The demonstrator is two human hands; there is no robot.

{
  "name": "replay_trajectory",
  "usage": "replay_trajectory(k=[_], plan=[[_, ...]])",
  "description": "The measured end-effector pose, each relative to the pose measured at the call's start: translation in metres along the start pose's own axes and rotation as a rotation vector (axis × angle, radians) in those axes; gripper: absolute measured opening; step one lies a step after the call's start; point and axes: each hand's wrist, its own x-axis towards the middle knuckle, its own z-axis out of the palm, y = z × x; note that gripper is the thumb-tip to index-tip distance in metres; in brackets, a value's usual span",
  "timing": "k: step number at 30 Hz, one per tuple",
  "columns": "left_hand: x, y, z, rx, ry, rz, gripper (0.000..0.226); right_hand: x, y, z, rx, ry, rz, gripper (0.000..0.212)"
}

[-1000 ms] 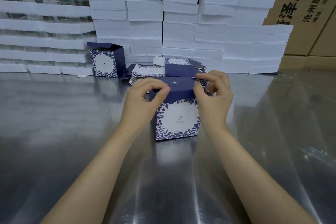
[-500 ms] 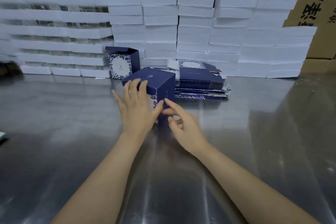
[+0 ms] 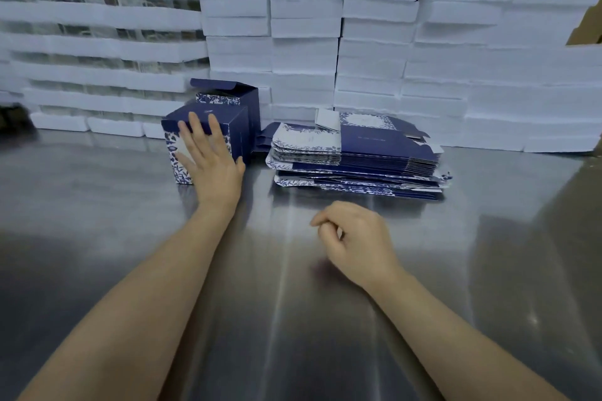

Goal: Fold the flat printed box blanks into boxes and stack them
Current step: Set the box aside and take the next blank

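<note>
A folded navy box with a blue-and-white leaf print (image 3: 177, 156) stands on the metal table, left of centre. My left hand (image 3: 211, 159) lies flat against its near face with straight fingers. Right behind it stands another folded box (image 3: 237, 98) with its top flap up. To their right lies a pile of flat printed box blanks (image 3: 355, 156). My right hand (image 3: 355, 238) hovers over the table in front of the pile, fingers loosely curled, holding nothing.
The shiny steel table (image 3: 293, 319) spreads toward me. A wall of stacked white foam trays (image 3: 374, 42) lines the back. Brown cartons (image 3: 586, 26) show behind them at the right.
The folded box has moved away from me and to the left, up against the box at the back, pushed by my left hand. My right hand let go and drew back.
</note>
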Motion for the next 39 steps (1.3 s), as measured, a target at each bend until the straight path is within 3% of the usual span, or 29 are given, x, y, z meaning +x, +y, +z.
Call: replay_trajectory(k=[2,7,13,19,22,23,27,30,33,35,39], plan=[[0.013,0.000,0.012,-0.002,0.023,-0.024,0.100,0.009,0.011,0.006,-0.020,-0.003,0.082,0.026],[0.035,0.001,0.031,-0.016,0.003,-0.035,0.099,0.011,0.021,0.015,0.034,-0.078,0.029,0.029],[0.049,-0.004,0.045,0.020,-0.009,-0.018,0.092,0.013,0.023,0.016,0.070,-0.127,0.048,0.023],[0.044,0.001,0.040,-0.107,-0.016,-0.089,0.079,0.013,0.019,0.014,0.091,-0.165,0.070,0.024],[0.046,-0.002,0.044,-0.112,-0.026,0.020,0.072,0.013,0.018,0.013,0.095,-0.195,0.073,0.025],[0.047,-0.003,0.049,-0.096,0.014,0.088,0.074,0.014,0.019,0.013,0.095,-0.194,0.072,0.025],[0.047,-0.001,0.049,-0.298,-0.032,0.046,0.084,0.014,0.023,0.017,0.085,-0.174,0.073,0.025],[0.043,-0.005,0.050,-0.238,-0.046,0.114,0.087,0.015,0.026,0.019,0.073,-0.154,0.108,0.024],[0.030,0.002,0.035,-0.245,-0.121,0.067,0.085,0.016,0.025,0.019,0.026,-0.161,0.131,0.020],[0.013,0.016,0.015,-0.331,-0.098,0.044,0.078,0.016,0.022,0.017,-0.020,-0.153,0.146,0.018],[-0.046,0.049,-0.030,-0.693,0.106,0.148,0.049,0.016,0.014,0.014,-0.098,-0.148,0.191,0.020]])
